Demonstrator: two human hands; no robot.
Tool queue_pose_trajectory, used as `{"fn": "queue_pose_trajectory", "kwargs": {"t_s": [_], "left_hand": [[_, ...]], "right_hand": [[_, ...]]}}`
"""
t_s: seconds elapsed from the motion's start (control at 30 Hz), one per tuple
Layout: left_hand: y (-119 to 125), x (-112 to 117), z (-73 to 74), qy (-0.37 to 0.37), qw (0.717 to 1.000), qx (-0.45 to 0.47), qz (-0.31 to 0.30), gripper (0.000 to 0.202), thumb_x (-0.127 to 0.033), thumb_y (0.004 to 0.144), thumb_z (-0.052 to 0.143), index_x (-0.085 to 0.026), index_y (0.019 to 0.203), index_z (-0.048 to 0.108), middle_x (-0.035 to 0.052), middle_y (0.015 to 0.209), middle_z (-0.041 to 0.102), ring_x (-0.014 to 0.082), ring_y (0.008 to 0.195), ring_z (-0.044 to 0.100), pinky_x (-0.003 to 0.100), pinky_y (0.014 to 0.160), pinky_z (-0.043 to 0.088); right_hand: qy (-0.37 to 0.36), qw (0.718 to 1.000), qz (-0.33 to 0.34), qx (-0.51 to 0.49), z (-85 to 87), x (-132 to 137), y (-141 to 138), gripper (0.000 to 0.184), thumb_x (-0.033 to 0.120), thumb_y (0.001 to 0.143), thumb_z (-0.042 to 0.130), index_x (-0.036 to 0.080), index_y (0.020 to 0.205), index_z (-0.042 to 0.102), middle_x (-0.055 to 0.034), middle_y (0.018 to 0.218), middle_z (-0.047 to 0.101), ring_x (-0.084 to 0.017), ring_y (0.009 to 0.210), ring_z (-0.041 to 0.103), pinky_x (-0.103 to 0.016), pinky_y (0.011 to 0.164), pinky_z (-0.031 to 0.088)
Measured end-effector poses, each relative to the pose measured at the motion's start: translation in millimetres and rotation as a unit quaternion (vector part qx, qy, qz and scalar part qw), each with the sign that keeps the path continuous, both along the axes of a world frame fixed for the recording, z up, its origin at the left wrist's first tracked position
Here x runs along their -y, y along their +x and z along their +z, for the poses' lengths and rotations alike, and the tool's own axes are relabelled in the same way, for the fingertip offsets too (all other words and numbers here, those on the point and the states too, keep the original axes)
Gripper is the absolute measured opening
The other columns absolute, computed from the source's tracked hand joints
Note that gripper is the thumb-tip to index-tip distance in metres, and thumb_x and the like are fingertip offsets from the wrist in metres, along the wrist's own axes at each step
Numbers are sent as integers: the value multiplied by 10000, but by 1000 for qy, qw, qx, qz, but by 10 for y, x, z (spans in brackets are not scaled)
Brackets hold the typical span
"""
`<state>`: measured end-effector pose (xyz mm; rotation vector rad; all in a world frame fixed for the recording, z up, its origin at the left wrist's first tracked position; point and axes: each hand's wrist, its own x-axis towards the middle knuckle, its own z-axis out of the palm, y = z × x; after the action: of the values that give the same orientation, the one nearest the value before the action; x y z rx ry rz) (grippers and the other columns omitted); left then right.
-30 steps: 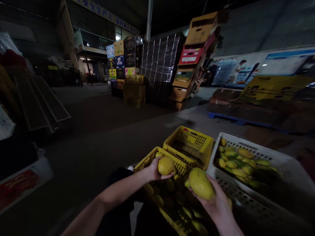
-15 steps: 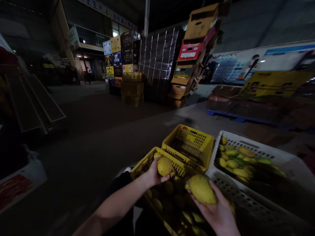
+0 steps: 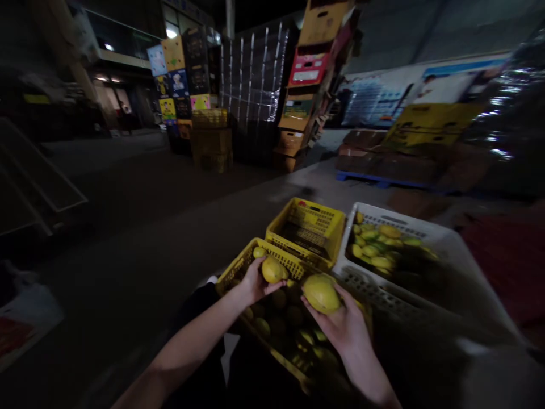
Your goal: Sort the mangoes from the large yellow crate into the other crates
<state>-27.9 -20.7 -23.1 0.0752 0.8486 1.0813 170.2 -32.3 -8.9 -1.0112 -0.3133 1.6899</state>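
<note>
Left fruit [image 3: 271,270] and right fruit [image 3: 322,293] held above the near yellow crate [image 3: 239,266]

From my end I see the left fruit, plump, rounded and yellow, cradled in the left hand [image 3: 254,282]; whether the small bulge at its right edge is its own tip or another fruit, I cannot tell; the right fruit looks larger to me, oval, yellow with a greenish cast, slanting from far left to near right in the right hand [image 3: 343,324]; a gap separates the two.

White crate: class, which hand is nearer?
Right: the right hand is just left of the white crate; the left hand is farther left, over a yellow crate.
</note>
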Motion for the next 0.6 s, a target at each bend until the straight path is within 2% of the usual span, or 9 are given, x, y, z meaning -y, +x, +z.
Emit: {"fn": "queue_pose_trajectory", "kwargs": {"t_s": [0.2,0.4,0.47,0.53,0.6], "left_hand": [[-9,59,-36,34,995,-68,-62,578,-604,972,414,-95,1117,646,73,721,659,155,574,614,245,583,520],[47,106,36,58,988,-106,-94,673,-635,1011,277,-85,1032,665,83,735,662,133,559,611,229,585,522],[75,127,39,79,984,-138,-82,583,-623,993,387,-109,1092,644,92,816,692,144,602,633,257,628,550],[100,149,23,137,972,-188,-41,466,-563,927,594,-170,1175,598,91,983,714,169,724,673,290,689,574],[113,168,3,218,945,-244,23,523,-452,790,795,-224,1196,557,68,1126,693,199,899,684,306,773,578]], "right_hand": [[11,1000,9,-17,-6,84,-117,344,338,667,796,248,945,614,7,865,756,-230,801,711,-427,751,633],[-3,999,35,-18,12,121,-151,218,344,775,744,233,934,644,-3,832,768,-217,770,709,-379,685,615],[7,998,57,-3,27,151,-163,259,375,765,762,214,940,659,-21,823,769,-213,731,702,-353,645,606],[48,996,65,34,37,191,-177,334,408,737,796,203,968,669,-35,866,768,-210,738,699,-334,640,598],[117,988,39,97,39,225,-192,406,413,719,823,220,1038,660,-30,999,757,-210,861,703,-324,722,596]]}}
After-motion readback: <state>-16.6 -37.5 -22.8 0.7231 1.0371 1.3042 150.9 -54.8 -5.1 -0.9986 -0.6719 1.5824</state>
